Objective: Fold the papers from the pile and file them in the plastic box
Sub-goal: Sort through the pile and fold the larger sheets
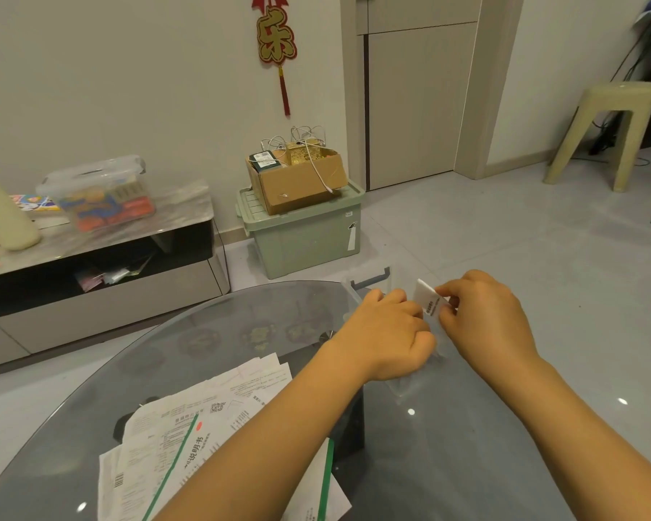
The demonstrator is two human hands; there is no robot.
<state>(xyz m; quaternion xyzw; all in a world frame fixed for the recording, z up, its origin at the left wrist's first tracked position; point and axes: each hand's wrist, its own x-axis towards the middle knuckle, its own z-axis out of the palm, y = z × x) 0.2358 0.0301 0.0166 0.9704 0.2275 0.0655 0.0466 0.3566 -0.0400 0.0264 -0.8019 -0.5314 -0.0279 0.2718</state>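
The small white folded paper with a strip of black print (429,302) sits at about two o'clock on the round smoked-glass table (218,332), held just above the clear plastic box with a blue-grey handle (371,282), whose transparent walls are hard to trace under the hands. The right hand (485,321) pinches the paper's right edge between thumb and curled fingers; the left hand (388,332) is curled into a loose fist against the paper's left edge, and seems to pinch it too (its fingertips are hidden, so that is a judgement). The step in hand looks like the filing of one folded sheet, or the last press on its crease. The next move likely calls for lowering the sheet edge-first into the box and letting go, then reaching back to the loose pile of white printed papers with green stripes (188,438) at seven o'clock, partly under the left forearm. Much of the pile remains unfolded.
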